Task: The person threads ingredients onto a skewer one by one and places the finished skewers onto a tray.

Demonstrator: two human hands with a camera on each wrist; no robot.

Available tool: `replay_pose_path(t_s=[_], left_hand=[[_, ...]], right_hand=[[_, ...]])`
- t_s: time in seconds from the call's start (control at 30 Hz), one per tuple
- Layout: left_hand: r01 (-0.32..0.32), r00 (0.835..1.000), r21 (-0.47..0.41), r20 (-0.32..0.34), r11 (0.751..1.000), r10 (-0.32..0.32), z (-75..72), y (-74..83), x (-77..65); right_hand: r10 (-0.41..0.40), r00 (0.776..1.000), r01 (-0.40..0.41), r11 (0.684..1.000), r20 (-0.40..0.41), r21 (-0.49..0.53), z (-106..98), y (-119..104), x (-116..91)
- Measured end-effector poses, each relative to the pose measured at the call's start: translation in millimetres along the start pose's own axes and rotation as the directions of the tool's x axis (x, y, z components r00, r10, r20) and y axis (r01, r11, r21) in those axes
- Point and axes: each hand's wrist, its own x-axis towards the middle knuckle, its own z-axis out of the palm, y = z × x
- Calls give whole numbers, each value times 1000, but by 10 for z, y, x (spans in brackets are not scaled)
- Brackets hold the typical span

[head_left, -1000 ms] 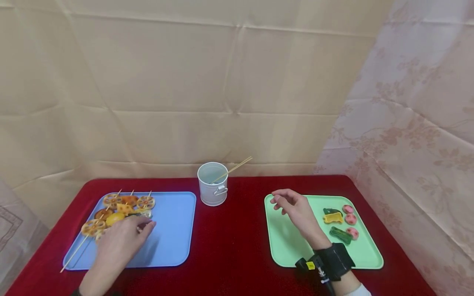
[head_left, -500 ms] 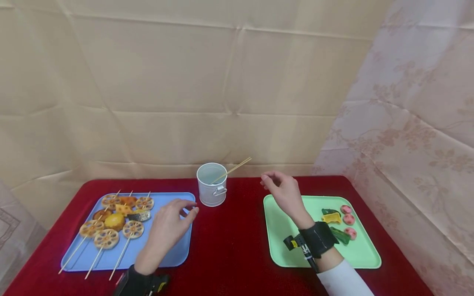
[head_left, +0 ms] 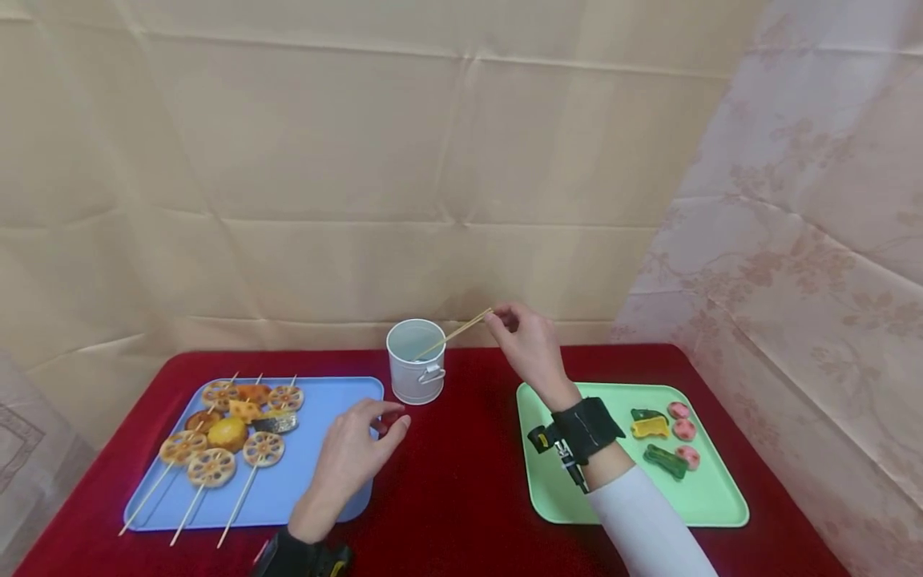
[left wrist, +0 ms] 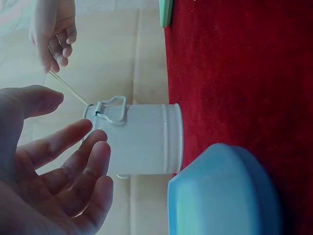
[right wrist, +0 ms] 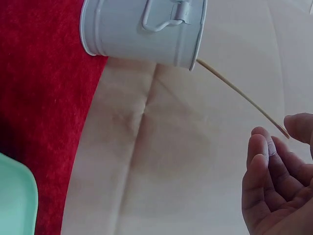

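The desk [head_left: 461,481], under its red cloth, carried everything the hands worked over. Left of the left hand [head_left: 351,458] lay the blue tray [head_left: 324,473] with skewers of lotus slices [head_left: 216,449]; below and to the right of the right hand [head_left: 526,340] lay the green tray [head_left: 562,481] with loose food pieces [head_left: 663,437]. Between the two hands stood the white bucket [head_left: 415,362], just beyond the left hand's fingers. A single bamboo stick [head_left: 454,331] leaned out of the bucket, its upper tip at the right hand's fingertips. That grip was closing thumb and fingers about the tip, though whether it already pinched the stick could not be told. The left grip was loosely spread and held nothing, resting by the tray's near corner. The bucket looked light, and nothing steadied it, so a sideways pull on the stick could probably have tipped it over on the soft cloth. A pinch so near the very end could have slipped, and the stick might have dropped back or flicked out. The pointed end, wherever it lay, could also have pricked a finger.
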Motion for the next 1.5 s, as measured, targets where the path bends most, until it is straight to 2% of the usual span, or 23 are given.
replay_pose_path(t_s=[0.3,0.57,0.8,0.9,1.13,1.3,1.4,1.5], left_hand=[[16,1000,-11,-10,1000,-16,26,-13,-1],[26,1000,-8,12,1000,-26,14,-17,9],[47,999,3,18,999,-47,0,-39,6],[50,999,11,12,999,-50,-8,-34,-1],[27,999,4,-27,1000,-27,-34,-3,-7],[7,999,-13,-54,1000,-8,-65,-6,4],[-13,998,-50,-61,999,10,-71,-14,7],[-29,998,-123,-61,992,22,-60,-9,16]], right_hand=[[6,1000,-6,1000,-16,-26,8,-15,19],[15,999,-12,998,-41,69,-150,-2,-74],[-20,988,42,989,-155,142,-379,-17,-215],[-33,980,76,974,-197,215,-470,13,-297],[24,963,87,915,-269,395,-593,77,-527],[135,958,13,862,-254,507,-671,161,-629],[228,953,-64,798,-202,599,-680,216,-692],[287,952,-129,694,-107,708,-622,249,-771]])
